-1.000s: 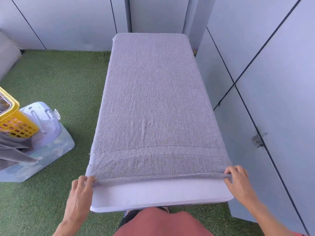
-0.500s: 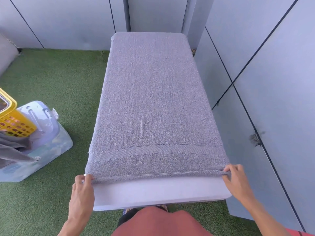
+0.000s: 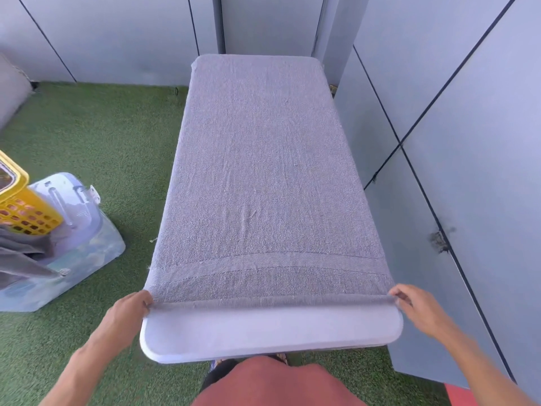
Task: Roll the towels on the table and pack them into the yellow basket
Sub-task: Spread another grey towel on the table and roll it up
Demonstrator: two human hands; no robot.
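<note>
One grey towel (image 3: 263,177) lies spread flat over the white counter (image 3: 272,332), filling the middle of the frame, its near hem turned over into a thin first roll. At lower left, the left hand (image 3: 124,313) pinches that hem's corner, fingers (image 3: 143,300) curled around the fold. At lower right, the right hand (image 3: 421,306) grips the opposite corner the same way, fingers bent over the edge. One yellow basket (image 3: 26,209) sits at the left edge of the frame, on a clear plastic bin (image 3: 73,244) on the green turf (image 3: 102,142), with dark cloth (image 3: 20,256) draped just below the basket.
</note>
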